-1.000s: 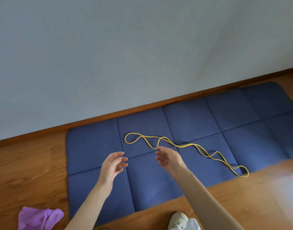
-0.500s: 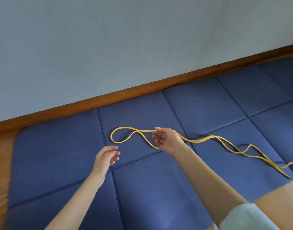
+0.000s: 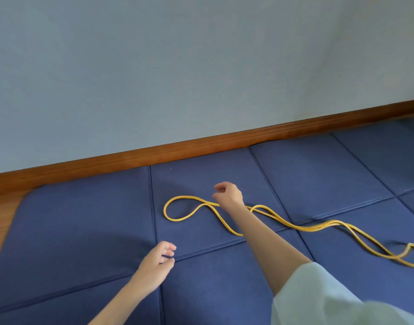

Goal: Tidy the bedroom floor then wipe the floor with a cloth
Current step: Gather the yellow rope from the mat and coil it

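A long yellow rope [image 3: 302, 227] lies in loose loops on the blue padded mat [image 3: 84, 231], running from the mat's middle off to the right. My right hand [image 3: 228, 195] hangs just over the rope beside its left loop. Its fingers are curled downward, and the rope passes under the heel of the hand while still lying flat on the mat. My left hand [image 3: 158, 266] hovers low over the mat, nearer to me and to the left of the rope. Its fingers are loosely apart and it holds nothing.
The mat runs along a wooden skirting board [image 3: 201, 146] under a pale blue wall [image 3: 201, 66]. A strip of wooden floor [image 3: 2, 212] shows at the mat's left end. My pale sleeve [image 3: 330, 299] fills the lower right corner.
The view has closed in on the mat. My right hand has reached further forward over the rope and curled its fingers. My left hand has stayed back, low over the mat.
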Motion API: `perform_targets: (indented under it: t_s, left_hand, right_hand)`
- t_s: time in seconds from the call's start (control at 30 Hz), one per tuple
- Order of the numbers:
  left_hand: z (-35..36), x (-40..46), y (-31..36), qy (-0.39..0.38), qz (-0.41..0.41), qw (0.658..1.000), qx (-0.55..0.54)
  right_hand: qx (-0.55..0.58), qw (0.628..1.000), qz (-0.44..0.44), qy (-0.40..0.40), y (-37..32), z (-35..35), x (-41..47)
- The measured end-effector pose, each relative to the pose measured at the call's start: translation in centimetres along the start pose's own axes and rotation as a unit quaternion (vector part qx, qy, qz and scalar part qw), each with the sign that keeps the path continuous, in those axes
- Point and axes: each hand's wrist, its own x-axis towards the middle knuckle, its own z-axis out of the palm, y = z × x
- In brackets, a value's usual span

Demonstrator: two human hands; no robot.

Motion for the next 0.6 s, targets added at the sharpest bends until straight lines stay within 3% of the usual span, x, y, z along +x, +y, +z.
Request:
perform_targets:
  t_s: [0.13,0.27,0.47,0.6]
  left_hand:
    - [0.0,0.8,1.1,-0.009,0.007,0.999,0.036]
    - [-0.1,1.5,2.1,0.027,0.041,0.999,0.007]
    - [0.3,1.8,2.7,0.076,0.162,0.981,0.069]
    - [1.0,1.9,2.6,0.095,0.216,0.967,0.094]
  right_hand:
    - [-0.193,0.975,-0.109,-0.017,0.9,1.6,0.7]
    - [-0.381,0.91,-0.157,-0.029,2.7,2.8,1.0]
    - [-0.419,0.88,-0.219,0.052,4.4,3.7,0.9]
    - [-0.445,0.866,-0.224,0.046,5.9,3.7,-0.5]
